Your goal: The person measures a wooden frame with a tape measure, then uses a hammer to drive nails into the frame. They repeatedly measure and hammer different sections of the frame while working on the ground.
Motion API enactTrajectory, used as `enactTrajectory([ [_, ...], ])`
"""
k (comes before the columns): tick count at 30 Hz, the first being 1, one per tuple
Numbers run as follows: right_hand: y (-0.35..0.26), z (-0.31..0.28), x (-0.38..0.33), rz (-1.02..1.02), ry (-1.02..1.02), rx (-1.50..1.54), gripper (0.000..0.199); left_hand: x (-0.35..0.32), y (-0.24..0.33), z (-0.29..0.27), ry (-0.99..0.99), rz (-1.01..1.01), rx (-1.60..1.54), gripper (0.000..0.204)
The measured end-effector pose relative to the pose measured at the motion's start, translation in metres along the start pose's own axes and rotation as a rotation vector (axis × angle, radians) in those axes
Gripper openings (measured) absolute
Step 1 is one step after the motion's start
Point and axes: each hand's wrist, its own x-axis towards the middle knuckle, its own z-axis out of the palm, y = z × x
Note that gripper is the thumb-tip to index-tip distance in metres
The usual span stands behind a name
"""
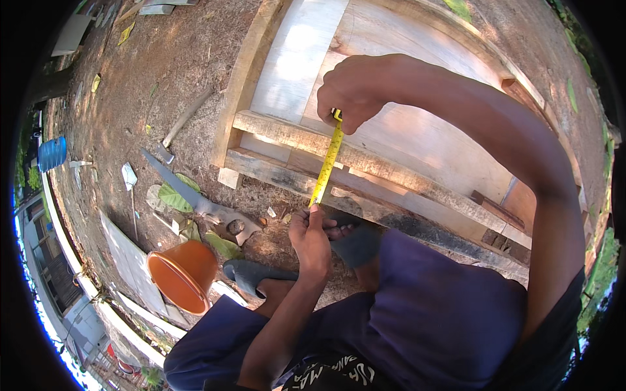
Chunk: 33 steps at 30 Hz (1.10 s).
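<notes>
A yellow tape measure [327, 161] is stretched between my hands, its blade lying across the two near rails of a wooden frame with panels [287, 135]. My left hand [310, 240], close to my feet, is closed with the thumb pressed on the blade's near end. Farther off, over the panelled part, my right hand [352, 91] is curled around the other end, where a small dark piece shows. The case is not plainly visible, so I cannot tell which hand has it.
Left of the frame, a handsaw [225, 218] with a wooden handle and a wooden-handled axe or hammer [186, 124] lie on the dirt among leaves. An orange bucket [182, 274] is tipped near my leg. A trowel-like tool [130, 177] and a blue container [52, 154] are farther left.
</notes>
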Motion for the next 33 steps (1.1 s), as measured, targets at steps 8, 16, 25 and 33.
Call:
enactTrajectory([
  [8,0.008,0.048,-0.053,0.05,-0.052,0.071,0.021,-0.019,-0.034,0.025,-0.141,-0.09,0.088,0.028],
  [16,0.004,0.042,-0.054,0.117,-0.075,0.042,0.02,-0.01,-0.032,0.024,-0.175,-0.097,0.068,0.028],
  [25,0.0,0.034,-0.049,0.146,-0.152,-0.01,0.022,-0.006,-0.036,0.024,-0.153,-0.064,0.088,0.025],
  [33,0.003,0.039,-0.047,0.124,-0.109,-0.018,0.02,-0.003,-0.037,0.022,-0.183,-0.054,0.111,0.026],
])
